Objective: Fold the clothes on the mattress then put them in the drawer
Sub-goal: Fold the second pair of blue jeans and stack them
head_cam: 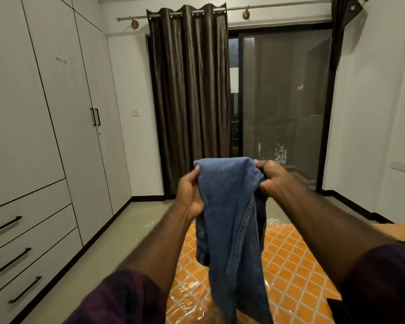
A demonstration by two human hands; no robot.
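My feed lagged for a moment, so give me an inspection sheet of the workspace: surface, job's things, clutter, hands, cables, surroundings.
Surface: orange lattice-patterned mattress under clear plastic wrap.
Job's things: blue jeans held up above the mattress, hanging loosely, not yet folded; three drawers at lower left, all shut.
Clutter: dark shape at the mattress's right edge, too cut off to identify.
Hands: left hand grips the jeans' top left edge; right hand grips the top right edge.
Cables: nothing seen.
Surroundings: white wardrobe on the left; dark curtain and glass sliding door ahead.
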